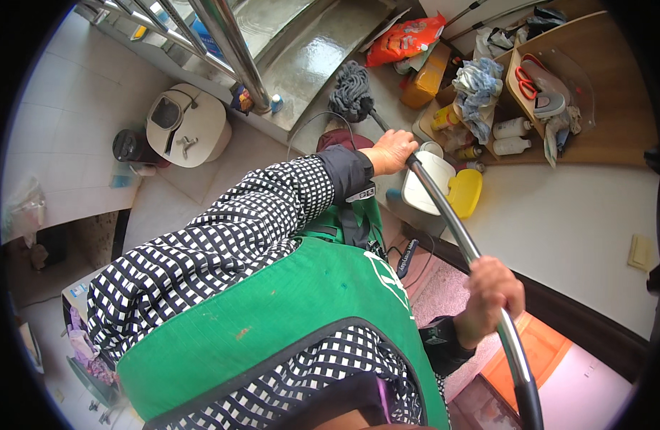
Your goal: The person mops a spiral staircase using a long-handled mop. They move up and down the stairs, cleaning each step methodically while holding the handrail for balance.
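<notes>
My left hand grips the dark lower end of a mop's metal handle. My right hand, slightly blurred, is closed around the same handle higher up, near its black grip. The mop head of grey strands is at the far end, beside a stone stair step; whether it touches the floor is hard to tell. Just past my left hand is a white plastic container, with a yellow plastic piece against it. A green apron covers my front.
Steel railing posts rise by the stairs. At left stands a white lidded bin. A wooden shelf unit at right holds white bottles, red-handled scissors and cloths. An orange-red bag and cardboard box lie beyond the mop.
</notes>
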The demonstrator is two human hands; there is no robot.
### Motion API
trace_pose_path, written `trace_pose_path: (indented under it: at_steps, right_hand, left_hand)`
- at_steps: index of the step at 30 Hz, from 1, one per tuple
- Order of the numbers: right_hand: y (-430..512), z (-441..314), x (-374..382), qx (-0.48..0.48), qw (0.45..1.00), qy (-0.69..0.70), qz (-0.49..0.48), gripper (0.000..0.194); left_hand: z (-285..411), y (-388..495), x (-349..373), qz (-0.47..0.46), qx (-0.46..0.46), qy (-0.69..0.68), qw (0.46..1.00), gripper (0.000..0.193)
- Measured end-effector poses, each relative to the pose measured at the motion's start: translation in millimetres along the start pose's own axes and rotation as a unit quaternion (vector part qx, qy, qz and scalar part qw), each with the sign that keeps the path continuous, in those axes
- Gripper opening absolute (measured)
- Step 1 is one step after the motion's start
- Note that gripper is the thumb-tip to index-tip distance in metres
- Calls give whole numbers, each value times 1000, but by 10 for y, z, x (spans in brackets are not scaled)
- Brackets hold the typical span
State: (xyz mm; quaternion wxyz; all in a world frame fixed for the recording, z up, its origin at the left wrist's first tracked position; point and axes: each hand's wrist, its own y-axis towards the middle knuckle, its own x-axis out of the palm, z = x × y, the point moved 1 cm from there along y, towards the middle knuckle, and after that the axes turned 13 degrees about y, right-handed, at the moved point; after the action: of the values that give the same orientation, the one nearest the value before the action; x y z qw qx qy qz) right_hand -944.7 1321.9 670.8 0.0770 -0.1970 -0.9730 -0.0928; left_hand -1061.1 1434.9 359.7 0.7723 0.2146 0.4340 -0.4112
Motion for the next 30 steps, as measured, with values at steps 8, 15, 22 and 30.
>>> trace_pose_path:
  at_steps: [8, 15, 22, 30]
  right_hand:
    - [-1523, -92, -719, 115, 960, -88, 240, 19]
    - [-2604, -827, -714, 107, 903, -82, 409, 35]
    - [-2588, -1210, -626, 120, 714, -242, 646, 45]
    - [-1875, -668, -790, -153, 463, -534, 691, 25]
  left_hand:
    - [-409, -1089, 93, -244, -99, -41, 964, 24]
    - [-1430, -2340, 19, -319, -208, 60, 923, 14]
    - [-1962, -3435, -236, -410, -268, 10, 872, 17]
    - [-2769, -5079, -728, -419, -466, 7, 779, 17]
